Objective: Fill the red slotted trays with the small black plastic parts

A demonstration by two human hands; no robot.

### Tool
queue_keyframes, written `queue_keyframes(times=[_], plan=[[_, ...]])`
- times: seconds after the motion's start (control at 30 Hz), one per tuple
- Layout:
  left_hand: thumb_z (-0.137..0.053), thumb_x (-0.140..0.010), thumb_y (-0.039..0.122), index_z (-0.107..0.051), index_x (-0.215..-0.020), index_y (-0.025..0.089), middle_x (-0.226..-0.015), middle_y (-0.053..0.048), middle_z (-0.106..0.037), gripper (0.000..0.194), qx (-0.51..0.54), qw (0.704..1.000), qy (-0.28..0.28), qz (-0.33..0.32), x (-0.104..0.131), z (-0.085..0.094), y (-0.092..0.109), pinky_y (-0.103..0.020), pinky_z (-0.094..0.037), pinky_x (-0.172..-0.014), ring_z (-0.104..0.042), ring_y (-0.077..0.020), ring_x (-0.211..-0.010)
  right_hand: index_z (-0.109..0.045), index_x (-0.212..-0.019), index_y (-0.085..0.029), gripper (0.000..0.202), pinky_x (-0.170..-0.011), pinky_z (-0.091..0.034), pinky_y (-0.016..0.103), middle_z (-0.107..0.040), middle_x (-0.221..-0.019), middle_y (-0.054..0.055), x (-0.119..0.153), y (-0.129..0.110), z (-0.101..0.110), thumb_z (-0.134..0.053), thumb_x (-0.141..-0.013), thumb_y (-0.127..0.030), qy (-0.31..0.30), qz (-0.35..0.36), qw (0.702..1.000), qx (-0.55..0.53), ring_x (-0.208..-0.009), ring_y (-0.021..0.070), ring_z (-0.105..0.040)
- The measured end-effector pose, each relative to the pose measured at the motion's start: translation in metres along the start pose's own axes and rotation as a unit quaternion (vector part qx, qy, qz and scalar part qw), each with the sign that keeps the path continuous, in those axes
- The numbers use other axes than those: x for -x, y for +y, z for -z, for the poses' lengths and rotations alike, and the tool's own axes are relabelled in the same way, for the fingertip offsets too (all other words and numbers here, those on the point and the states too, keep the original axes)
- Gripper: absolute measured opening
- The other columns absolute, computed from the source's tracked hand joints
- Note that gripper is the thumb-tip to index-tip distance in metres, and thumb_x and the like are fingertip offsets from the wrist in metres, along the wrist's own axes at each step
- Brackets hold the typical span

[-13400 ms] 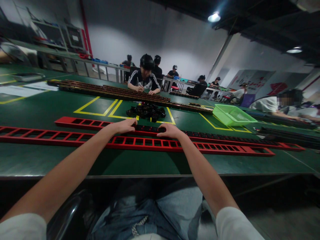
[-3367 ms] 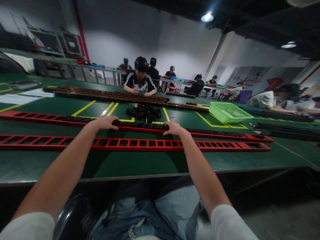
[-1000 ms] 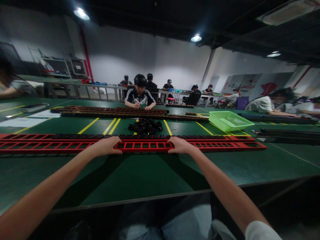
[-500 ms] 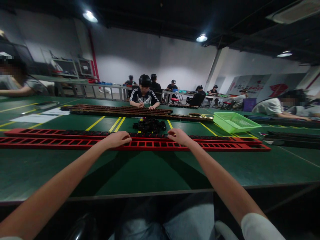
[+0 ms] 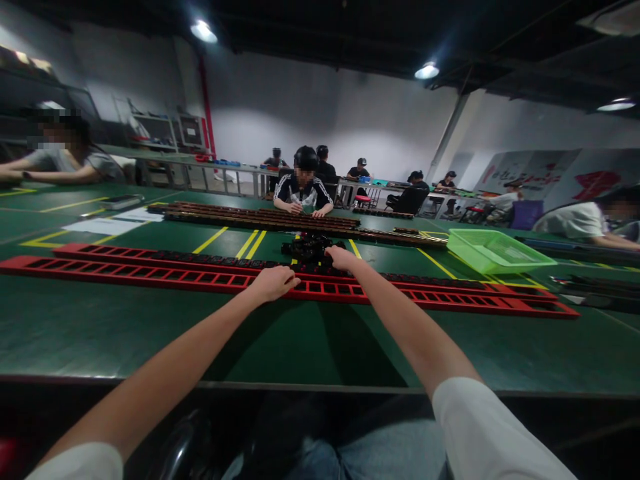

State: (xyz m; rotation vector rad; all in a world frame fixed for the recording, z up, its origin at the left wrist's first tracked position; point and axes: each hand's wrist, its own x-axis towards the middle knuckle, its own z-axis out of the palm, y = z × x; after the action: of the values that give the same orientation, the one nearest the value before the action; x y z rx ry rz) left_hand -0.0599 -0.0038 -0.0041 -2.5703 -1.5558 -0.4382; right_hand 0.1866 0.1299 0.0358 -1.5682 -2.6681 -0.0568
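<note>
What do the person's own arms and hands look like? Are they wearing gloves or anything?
No gloves! The left hand and right hand are bare, with no watch or bracelet to be seen. Both forearms are bare too. The left sleeve and right sleeve are short, whitish and plain.

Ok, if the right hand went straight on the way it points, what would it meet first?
Most likely the heap of small, shiny black parts: the fingers of the right hand look to be at its right edge, perhaps already touching, though depth is unclear.
</note>
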Motion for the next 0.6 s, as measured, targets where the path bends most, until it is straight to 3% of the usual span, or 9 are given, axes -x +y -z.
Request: queue_keyframes(times=[0.2,0.33,0.4,0.47,0.53,0.6], plan=[[-0.03,-0.104,0.051,-0.064,-0.092,0.018,-0.103,-0.009,-0.069,0.049,-0.004,1.0,-0.009,-0.003,-0.004,-0.004,0.001,-0.034,-0.046,-0.076,-0.065,-0.024,-0.096,-0.062,-0.096,-0.015,0.02,-0.078,-0.045,0.026,-0.059,-0.107,0.009,-0.006,0.018,-0.01,-0.07,-0.078,-0.014,0.002,-0.015,1.0,-0.003,-0.084,0.0169,-0.059],[-0.029,-0.104,0.051,-0.065,-0.095,0.019,-0.105,-0.009,-0.069,0.05,-0.011,1.0,-0.015,0.004,-0.003,-0.003,0.002,-0.032,-0.045,-0.076,-0.064,-0.0236,-0.099,-0.059,-0.101,-0.014,0.026,-0.076,-0.045,0.028,-0.058,-0.102,0.009,-0.001,0.021,-0.015,-0.071,-0.079,-0.02,0.048,-0.044,0.998,-0.018,-0.084,0.0186,-0.057],[-0.028,-0.104,0.052,-0.065,-0.095,0.019,-0.105,-0.009,-0.069,0.051,-0.006,1.0,-0.015,0.004,-0.003,-0.003,0.002,-0.032,-0.045,-0.077,-0.064,-0.0235,-0.099,-0.056,-0.111,-0.013,0.031,-0.078,-0.046,0.029,-0.059,-0.102,0.009,0.004,0.021,-0.014,-0.066,-0.083,-0.022,0.094,-0.058,0.993,-0.047,-0.088,0.0196,-0.057],[-0.027,-0.104,0.053,-0.065,-0.095,0.019,-0.104,-0.009,-0.068,0.052,0.001,1.0,-0.022,0.005,-0.003,-0.002,0.001,-0.032,-0.046,-0.077,-0.064,-0.0236,-0.099,-0.052,-0.122,-0.014,0.033,-0.083,-0.047,0.032,-0.059,-0.105,0.009,0.011,0.019,-0.012,-0.054,-0.089,-0.02,0.181,-0.064,0.974,-0.123,-0.092,0.0201,-0.058],[-0.028,-0.103,0.054,-0.066,-0.098,0.02,-0.106,-0.009,-0.068,0.051,0.013,0.999,-0.031,-0.002,-0.003,-0.002,0.001,-0.033,-0.046,-0.079,-0.064,-0.0239,-0.1,-0.055,-0.121,-0.017,0.032,-0.092,-0.047,0.036,-0.06,-0.109,0.009,0.023,0.017,-0.01,-0.044,-0.091,-0.017,0.275,-0.032,0.936,-0.215,-0.1,0.021,-0.058],[-0.031,-0.102,0.054,-0.067,-0.103,0.02,-0.11,-0.008,-0.068,0.049,0.026,0.999,-0.04,-0.022,-0.004,-0.002,0.001,-0.033,-0.047,-0.083,-0.063,-0.0242,-0.105,-0.062,-0.112,-0.019,0.03,-0.1,-0.044,0.039,-0.061,-0.111,0.009,0.037,0.013,-0.011,-0.041,-0.09,-0.015,0.319,0.032,0.907,-0.271,-0.107,0.0221,-0.057]])
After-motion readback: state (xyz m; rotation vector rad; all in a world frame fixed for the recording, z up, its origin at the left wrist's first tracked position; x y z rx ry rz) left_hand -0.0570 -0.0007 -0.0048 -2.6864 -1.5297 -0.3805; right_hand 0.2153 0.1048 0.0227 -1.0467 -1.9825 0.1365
